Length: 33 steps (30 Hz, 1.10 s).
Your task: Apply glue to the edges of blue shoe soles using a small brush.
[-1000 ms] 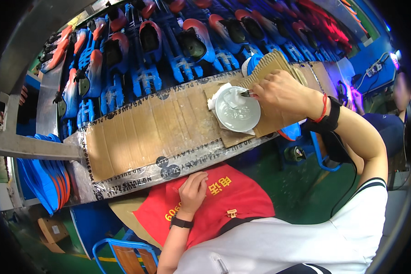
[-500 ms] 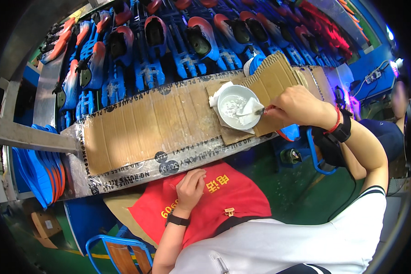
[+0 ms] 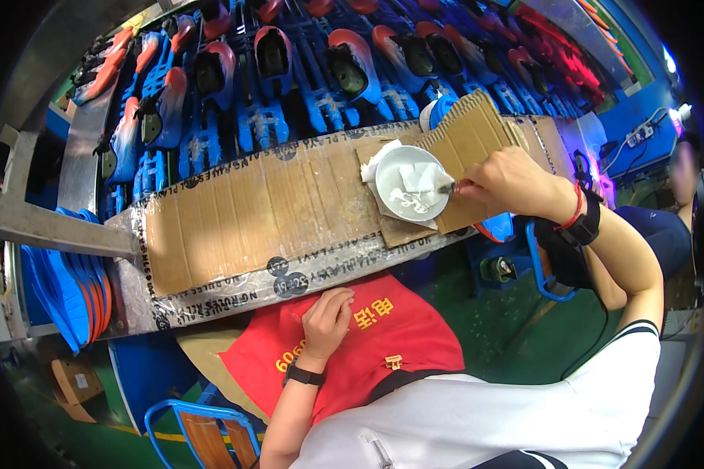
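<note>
My right hand is closed round the reddish handle of a brush. The brush's wide, flat white end reaches into a round white bowl, against its right side. White, wet-looking stuff lies in the bowl, so where the brush end stops is hard to make out. Under the bowl are torn pieces of cardboard and a white scrap. My left hand rests on the red apron over my lap, fingers curled in and nothing seen in them.
A cardboard sheet covers the taped bench. Behind it stand rows of blue and orange swim fins. More blue fins are stacked at left, beside a metal post. A raised cardboard flap stands behind the bowl. Another person sits at far right.
The brush end has shifted inside the bowl, and the white stuff there lies differently. My right hand has moved only slightly. My left hand stays in place.
</note>
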{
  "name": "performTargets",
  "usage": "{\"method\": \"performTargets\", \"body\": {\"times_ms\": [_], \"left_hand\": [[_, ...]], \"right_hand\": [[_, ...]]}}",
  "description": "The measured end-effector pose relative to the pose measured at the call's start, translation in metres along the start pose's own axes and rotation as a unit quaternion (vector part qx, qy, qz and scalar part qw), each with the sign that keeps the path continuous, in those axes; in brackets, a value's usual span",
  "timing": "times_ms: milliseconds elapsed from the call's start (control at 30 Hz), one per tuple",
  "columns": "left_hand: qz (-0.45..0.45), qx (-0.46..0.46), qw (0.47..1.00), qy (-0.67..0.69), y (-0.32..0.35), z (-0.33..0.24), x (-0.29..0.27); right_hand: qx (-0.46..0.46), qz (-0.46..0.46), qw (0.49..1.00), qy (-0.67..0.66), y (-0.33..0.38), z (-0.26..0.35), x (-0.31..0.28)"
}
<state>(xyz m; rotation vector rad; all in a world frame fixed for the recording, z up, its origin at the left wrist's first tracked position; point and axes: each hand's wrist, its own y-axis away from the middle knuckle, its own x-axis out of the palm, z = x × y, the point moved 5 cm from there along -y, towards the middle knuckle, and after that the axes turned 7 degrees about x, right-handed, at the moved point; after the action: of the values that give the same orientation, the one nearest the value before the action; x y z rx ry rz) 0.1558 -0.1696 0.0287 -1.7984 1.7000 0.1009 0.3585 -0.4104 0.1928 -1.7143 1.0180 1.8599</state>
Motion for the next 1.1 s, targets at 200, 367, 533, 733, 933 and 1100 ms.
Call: {"method": "performTargets", "body": {"times_ms": [200,367,533,733,933,1100], "left_hand": [[0.0,0.005,1.0,-0.012,-0.001,-0.001,-0.002],[-0.003,-0.002,1.0,-0.012,-0.002,-0.003,-0.002],[-0.004,-0.007,1.0,-0.005,0.001,-0.001,0.001],[-0.005,-0.011,1.0,-0.008,0.001,-0.001,0.002],[-0.008,-0.007,1.0,-0.008,0.0,0.0,0.001],[-0.009,-0.003,1.0,-0.004,-0.001,-0.001,0.001]], "right_hand": [[-0.01,0.007,0.999,-0.053,-0.007,-0.002,-0.003],[-0.07,-0.052,0.996,0.033,-0.039,-0.018,-0.005],[-0.164,-0.097,0.979,0.07,-0.055,-0.005,-0.025],[-0.224,-0.133,0.96,0.103,-0.062,-0.004,-0.017],[-0.126,0.042,0.989,0.062,-0.046,-0.01,-0.001],[-0.112,-0.001,0.993,0.023,-0.043,-0.008,-0.005]]}}
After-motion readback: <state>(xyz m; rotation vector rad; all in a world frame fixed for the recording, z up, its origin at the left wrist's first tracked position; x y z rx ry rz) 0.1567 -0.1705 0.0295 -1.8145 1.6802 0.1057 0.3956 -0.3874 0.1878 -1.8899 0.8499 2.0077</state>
